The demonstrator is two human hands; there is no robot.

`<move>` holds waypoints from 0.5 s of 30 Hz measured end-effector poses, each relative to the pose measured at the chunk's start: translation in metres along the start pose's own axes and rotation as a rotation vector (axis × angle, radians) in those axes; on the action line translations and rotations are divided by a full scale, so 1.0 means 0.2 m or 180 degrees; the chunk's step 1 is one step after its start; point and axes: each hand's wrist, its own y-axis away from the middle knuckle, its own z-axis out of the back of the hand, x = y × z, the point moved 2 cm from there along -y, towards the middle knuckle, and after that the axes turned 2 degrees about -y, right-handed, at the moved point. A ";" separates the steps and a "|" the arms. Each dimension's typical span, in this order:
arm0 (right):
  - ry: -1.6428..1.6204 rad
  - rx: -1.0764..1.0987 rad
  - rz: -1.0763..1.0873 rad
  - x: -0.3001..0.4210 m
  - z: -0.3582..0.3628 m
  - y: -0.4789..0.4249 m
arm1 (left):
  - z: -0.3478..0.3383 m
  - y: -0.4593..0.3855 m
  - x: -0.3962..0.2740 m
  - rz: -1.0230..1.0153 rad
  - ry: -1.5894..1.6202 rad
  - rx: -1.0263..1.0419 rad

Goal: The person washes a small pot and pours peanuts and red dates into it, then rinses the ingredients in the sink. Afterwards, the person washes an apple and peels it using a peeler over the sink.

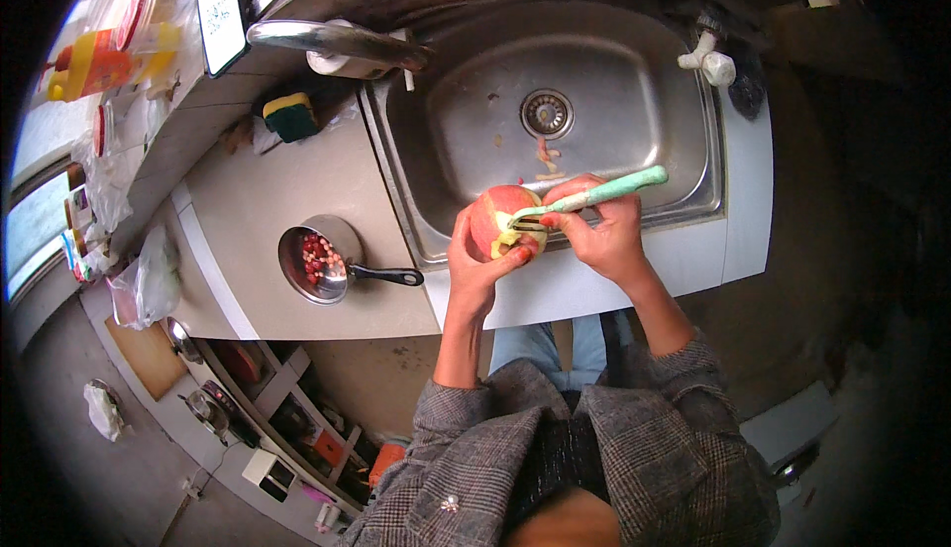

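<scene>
My left hand [475, 261] holds a red apple [493, 214] above the near rim of the stainless steel sink [475, 123]. Part of the apple's skin is off, and pale flesh shows on its right side. In my right hand [605, 224] is a peeler with a pale green handle [620, 185], its head against the apple. A few strips of peel [548, 154] lie in the basin near the drain strainer [547, 113]. My fingers partly hide the apple's lower side.
Left of the sink stands a small steel saucepan [327, 231] with red and pinkish pieces inside. A yellow and green sponge [290, 117] lies behind it. The curved faucet [334, 36] reaches over the sink's left edge; a white valve [708, 62] is at the right. A phone [221, 15] leans at the back.
</scene>
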 end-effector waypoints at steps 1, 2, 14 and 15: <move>-0.0036 -0.0040 -0.0059 0.02 -0.01 -0.01 | 0.00 0.00 -0.01 -0.0017 -0.0017 -0.0007; -0.0020 -0.0099 -0.0087 -0.02 -0.01 -0.02 | -0.01 0.01 -0.01 -0.0036 -0.0037 0.0081; -0.0612 -0.0399 -0.0768 -0.16 0.05 -0.01 | 0.03 0.02 0.03 0.0096 0.0343 0.0077; -0.0535 -0.0264 -0.0758 -0.10 0.04 0.00 | 0.03 0.02 0.03 0.0086 0.0353 0.0062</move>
